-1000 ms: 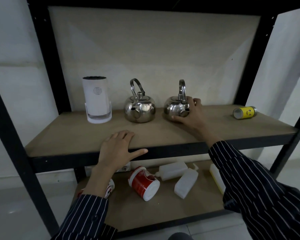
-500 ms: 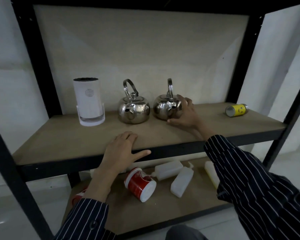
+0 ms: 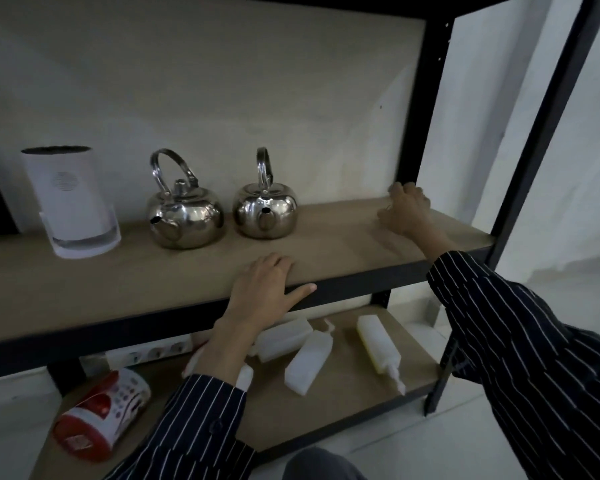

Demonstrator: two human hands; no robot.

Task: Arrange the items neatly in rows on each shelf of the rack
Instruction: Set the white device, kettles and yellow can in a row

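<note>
My left hand lies flat and released on the front edge of the upper shelf, just in front of the narrow-handled kettle. My right hand sits well to the right of that kettle, fingers curled and blurred; I cannot tell whether it grips anything. Left of that kettle stand a second kettle and a white cylinder. Below it, plastic bottles and a red-and-white container lie tipped over on the lower shelf.
</note>
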